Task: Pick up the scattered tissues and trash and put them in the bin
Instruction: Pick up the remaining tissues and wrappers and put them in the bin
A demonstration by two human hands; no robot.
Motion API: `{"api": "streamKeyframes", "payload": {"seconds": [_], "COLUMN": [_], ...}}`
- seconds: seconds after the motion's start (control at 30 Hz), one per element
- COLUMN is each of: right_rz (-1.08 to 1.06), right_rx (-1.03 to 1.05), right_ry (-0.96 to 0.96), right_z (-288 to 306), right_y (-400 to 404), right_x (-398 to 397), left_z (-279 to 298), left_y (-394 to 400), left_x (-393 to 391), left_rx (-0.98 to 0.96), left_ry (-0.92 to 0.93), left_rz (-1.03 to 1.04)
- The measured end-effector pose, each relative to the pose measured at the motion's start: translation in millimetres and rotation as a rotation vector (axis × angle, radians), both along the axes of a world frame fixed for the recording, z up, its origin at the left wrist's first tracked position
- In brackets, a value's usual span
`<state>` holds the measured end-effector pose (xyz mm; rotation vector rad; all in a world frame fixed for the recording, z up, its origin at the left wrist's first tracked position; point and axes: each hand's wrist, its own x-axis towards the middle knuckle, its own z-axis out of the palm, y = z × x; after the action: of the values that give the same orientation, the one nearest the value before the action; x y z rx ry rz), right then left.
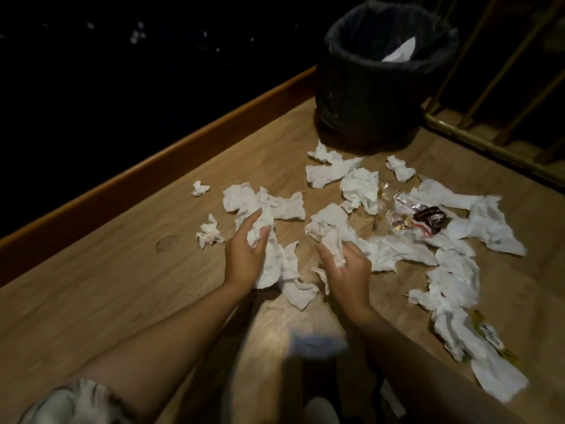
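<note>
Along the left, a dark wall and a wooden skirting board (171, 154) were seen running diagonally above the wooden floor (91, 286). Two small crumpled tissues lay nearest that side, one small wad (200, 188) just off the skirting and another wad (209, 233) just beside the left hand (244, 255). That hand was closed, fingers and thumb pinched, on a large crumpled tissue (263, 206) spread out on the floor, with more white paper trailing beneath the wrist. Slightly to the right, and apart from the left, the right hand (345, 270) was clamped on a second bunched tissue (328, 228), which stood up between its fingers. Farther back, three more tissues (342, 175) were scattered in front of the bin (367, 96), a dark round bin lined with a black bag (a white scrap (400, 52) was visible inside it). Right of centre, clear crinkled wrappers (403, 206) and a dark snack wrapper (428, 217) lay among the paper. A long trail of tissues (452, 280) was strewn down the right side, ending beside a yellow-printed wrapper (489, 335). Behind it, a brass-coloured railing (477, 142) was set at the floor's edge.
</note>
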<state>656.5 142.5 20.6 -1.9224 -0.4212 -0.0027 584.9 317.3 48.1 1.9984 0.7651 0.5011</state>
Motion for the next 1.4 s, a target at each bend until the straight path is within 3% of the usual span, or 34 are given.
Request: {"api": "streamKeyframes", "payload": {"seconds": [0.17,0.37,0.53,0.67,0.87,1.07,1.3,1.4], "right_rz": [-0.081,-0.009,-0.021,-0.240,-0.289,-0.431,-0.466,-0.490], "right_rx": [0.116,0.184,0.250,0.320,0.731,0.592,0.531,0.550], "right_ry": [0.013,0.010,-0.016,0.063,0.535,0.563,0.642,0.645], "right_z": [45.5,117.9,161.4,181.8,211.2,205.8,203.9,203.9], "right_y": [24.6,36.5,54.0,74.4,112.4,145.4,151.6,150.0], "right_x": [54.1,115.9,174.6,215.0,298.1,363.4,352.7,345.5], "left_z": [65.3,147.7,192.7,196.4,196.8,168.7,135.5,131.5], "left_y": [7.7,2.0,10.3,29.7,60.0,86.4,100.0,103.6], "left_x": [65.5,134.1,195.3,252.5,331.9,386.9,412.3,416.6], "left_rx": [0.052,-0.040,-0.148,-0.070,-0.004,0.036,0.234,0.200], "left_ry": [0.024,0.090,0.031,0.034,-0.050,-0.214,-0.079,-0.044], "left_rz": [-0.058,-0.129,-0.228,-0.293,-0.285,-0.289,-0.322,-0.450]}}
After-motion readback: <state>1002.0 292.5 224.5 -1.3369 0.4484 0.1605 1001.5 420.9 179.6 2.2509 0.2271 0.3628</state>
